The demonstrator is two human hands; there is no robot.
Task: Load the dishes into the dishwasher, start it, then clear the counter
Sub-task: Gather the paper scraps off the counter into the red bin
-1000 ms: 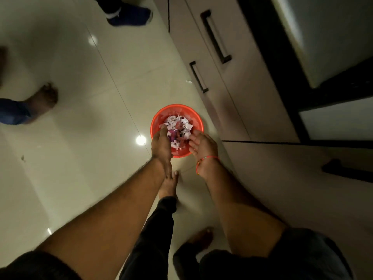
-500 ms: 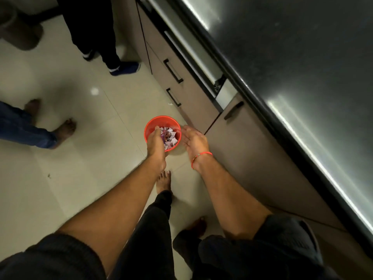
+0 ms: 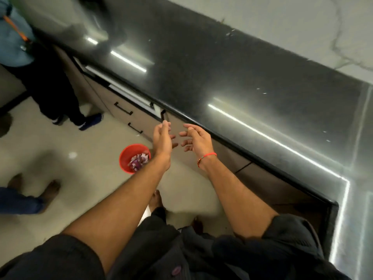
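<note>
I find the black counter (image 3: 232, 77) running from far left to near right, its polished top showing strip-light reflections and a few pale flecks. Below its near edge sit cabinet drawers with black handles (image 3: 123, 108). My left hand (image 3: 162, 139) and right hand (image 3: 196, 138) hang in the air in front of the counter edge, palms facing each other, close but apart, fingers loosely spread and holding nothing. The right wrist carries a red thread band (image 3: 206, 157). On the pale tiled floor, left of my left wrist, stands a red bin (image 3: 126, 158) containing what appear to be purple and white scraps; blur prevents firmer identification. Two other persons' legs stand at far left.
</note>
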